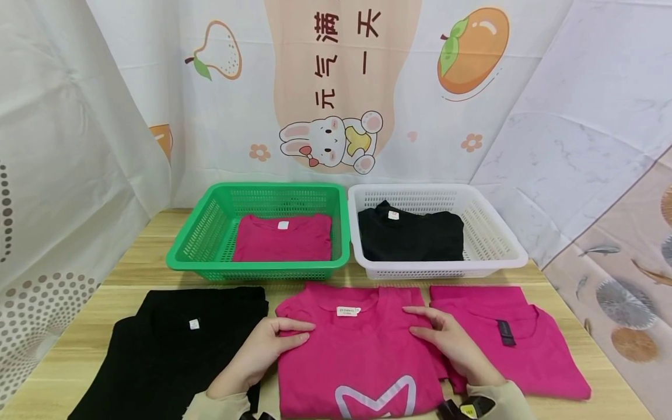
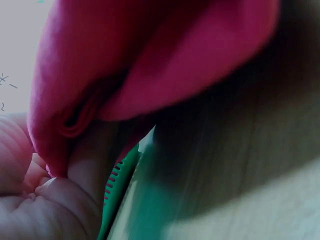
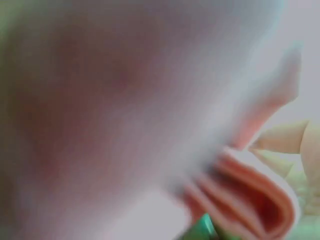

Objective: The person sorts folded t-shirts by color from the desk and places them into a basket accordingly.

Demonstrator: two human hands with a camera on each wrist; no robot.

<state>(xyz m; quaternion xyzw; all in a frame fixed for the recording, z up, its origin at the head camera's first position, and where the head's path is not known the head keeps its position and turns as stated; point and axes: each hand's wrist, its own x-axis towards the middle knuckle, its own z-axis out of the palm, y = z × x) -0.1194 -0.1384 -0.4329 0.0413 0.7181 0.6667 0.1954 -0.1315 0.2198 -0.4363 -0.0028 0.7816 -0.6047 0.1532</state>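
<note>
A folded pink T-shirt (image 1: 357,350) with a pale star outline and a white neck label occupies the front middle in the head view. My left hand (image 1: 270,347) pinches its left side between thumb and fingers. On the opposite side my right hand (image 1: 446,335) grips the fabric the same way. In the left wrist view the shirt's folded layers (image 2: 80,117) hang above the wooden table, lifted off it there. Blurred pink cloth fills much of the right wrist view, with stacked folds (image 3: 250,192) beside the fingertips (image 3: 280,137).
A green basket (image 1: 257,265) holding a folded pink shirt (image 1: 283,239) stands behind, beside a white basket (image 1: 446,267) with a black shirt (image 1: 412,236). Left of my hands lies a folded black shirt (image 1: 173,350); to the right, another pink shirt (image 1: 525,350).
</note>
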